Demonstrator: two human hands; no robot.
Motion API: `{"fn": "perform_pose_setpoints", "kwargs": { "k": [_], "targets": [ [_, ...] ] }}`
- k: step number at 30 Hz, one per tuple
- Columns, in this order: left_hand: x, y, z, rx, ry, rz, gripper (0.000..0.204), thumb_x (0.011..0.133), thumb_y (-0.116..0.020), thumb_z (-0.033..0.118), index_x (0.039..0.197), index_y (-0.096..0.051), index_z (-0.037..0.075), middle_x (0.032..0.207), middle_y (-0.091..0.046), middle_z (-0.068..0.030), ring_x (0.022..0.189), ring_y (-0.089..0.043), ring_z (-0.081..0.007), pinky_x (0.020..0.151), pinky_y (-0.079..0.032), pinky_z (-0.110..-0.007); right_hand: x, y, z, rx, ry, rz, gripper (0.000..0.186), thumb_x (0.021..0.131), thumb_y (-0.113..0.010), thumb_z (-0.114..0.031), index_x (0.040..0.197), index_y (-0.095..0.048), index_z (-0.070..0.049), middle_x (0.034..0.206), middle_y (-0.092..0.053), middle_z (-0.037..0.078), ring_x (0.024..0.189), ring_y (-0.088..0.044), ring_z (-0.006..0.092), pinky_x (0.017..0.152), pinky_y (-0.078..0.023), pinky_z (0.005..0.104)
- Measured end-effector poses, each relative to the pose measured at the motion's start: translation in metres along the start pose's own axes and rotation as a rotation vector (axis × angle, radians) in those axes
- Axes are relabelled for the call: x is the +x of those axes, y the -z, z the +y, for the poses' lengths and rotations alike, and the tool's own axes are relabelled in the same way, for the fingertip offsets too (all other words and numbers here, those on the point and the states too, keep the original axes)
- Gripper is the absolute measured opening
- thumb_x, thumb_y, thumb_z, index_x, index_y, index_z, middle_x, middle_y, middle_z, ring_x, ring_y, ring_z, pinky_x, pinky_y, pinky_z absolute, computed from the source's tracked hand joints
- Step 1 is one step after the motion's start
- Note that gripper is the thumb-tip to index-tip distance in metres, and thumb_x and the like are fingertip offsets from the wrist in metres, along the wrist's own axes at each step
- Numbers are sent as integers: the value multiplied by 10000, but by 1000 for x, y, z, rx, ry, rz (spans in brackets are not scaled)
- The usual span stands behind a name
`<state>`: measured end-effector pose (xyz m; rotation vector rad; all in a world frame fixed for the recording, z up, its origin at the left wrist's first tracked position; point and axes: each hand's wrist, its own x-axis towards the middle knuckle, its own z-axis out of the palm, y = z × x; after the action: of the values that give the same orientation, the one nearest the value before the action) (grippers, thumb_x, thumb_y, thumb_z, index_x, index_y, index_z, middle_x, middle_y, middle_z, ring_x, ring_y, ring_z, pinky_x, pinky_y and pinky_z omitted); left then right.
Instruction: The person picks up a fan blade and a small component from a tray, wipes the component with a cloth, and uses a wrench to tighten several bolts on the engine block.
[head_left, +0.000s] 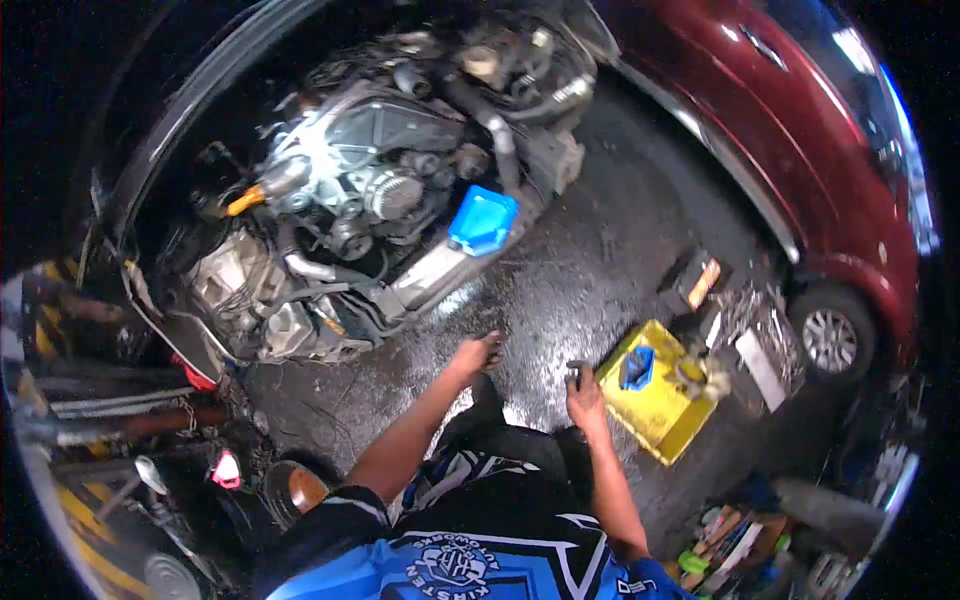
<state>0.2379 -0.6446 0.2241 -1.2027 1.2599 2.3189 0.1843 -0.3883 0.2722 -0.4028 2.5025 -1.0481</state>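
My left hand (478, 353) is held low over the wet floor in front of the engine bay, its dark, greasy fingers curled; whether they grip anything is unclear. My right hand (584, 392) is beside the left edge of a yellow bin (657, 430), with dirty fingers loosely bent and apart. The bin holds a blue item (637, 368) and some dull parts (692, 368). A blue container (483, 220) rests on the front beam of an exposed engine (390, 195), which has an orange-handled part (245, 200) at its left.
A dark red car (840, 170) with a wheel (830, 331) borders the right. Scrap metal (760, 368) and a black box (690, 285) lie near it. Yellow-and-black striped equipment (95, 520) and hoses line the left. Assorted tools (730, 540) sit at the lower right.
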Motion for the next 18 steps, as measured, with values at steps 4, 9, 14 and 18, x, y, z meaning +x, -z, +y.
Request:
{"fn": "perform_pose_setpoints", "kwargs": {
  "k": [4, 9, 14, 18],
  "targets": [
    [-18, 168, 20, 60, -334, 184, 259, 945, -606, 294, 1085, -613, 77, 877, -606, -34, 672, -528, -164, 593, -446, -313, 39, -58, -35, -87, 245, -164, 401, 902, -544, -180, 1270, -487, -31, 1071, -622, 270, 1012, -585, 458, 895, -471, 496],
    [-62, 264, 7, -171, -157, 458, 233, 927, -631, 284, 977, -603, 57, 756, -549, -19, 598, -501, -161, 515, -440, -302, 101, -81, -103, -89, 271, -292, 419, 910, -609, -351, 1232, -595, -83, 1118, -659, 203, 1086, -613, 358, 923, -482, 425],
    [-67, 287, -61, -304, -145, 705, 177, 920, -598, 238, 865, -655, 80, 696, -547, -59, 596, -534, -179, 538, -470, -340, 174, -73, -196, -72, 372, -416, 417, 941, -568, -332, 1280, -570, -89, 1178, -637, 204, 1122, -601, 344, 943, -472, 404],
    [-91, 282, -137, 216, -181, 734, 263, 867, -592, 274, 964, -672, 43, 808, -644, -123, 717, -615, -268, 655, -507, -401, 248, -79, -304, 97, 610, -534, 429, 951, -547, -303, 1304, -532, -59, 1248, -590, 220, 1171, -556, 374, 993, -434, 424]
  ]
}}
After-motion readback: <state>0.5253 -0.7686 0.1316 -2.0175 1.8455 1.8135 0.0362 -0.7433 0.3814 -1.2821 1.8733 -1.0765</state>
